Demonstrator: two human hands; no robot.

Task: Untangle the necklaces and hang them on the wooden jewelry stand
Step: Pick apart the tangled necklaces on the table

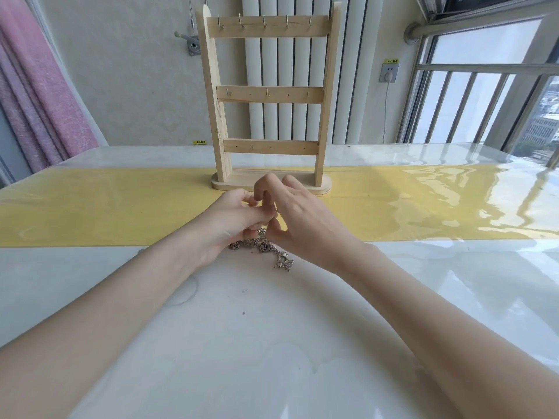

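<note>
I see my left hand (234, 217) with fingers curled, pinching the tangled silver chain necklaces (262, 247) | the tangle lies on the glossy white table (272, 343), between both wrists | my right hand (298, 214) pinches it too | pale wooden three-rail jewelry stand (270, 95) upright behind, hooks bare.

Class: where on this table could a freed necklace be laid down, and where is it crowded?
Free: the yellow runner left of the wooden stand, and right of it. Crowded: where the left hand and right hand work the tangled necklaces.
</note>
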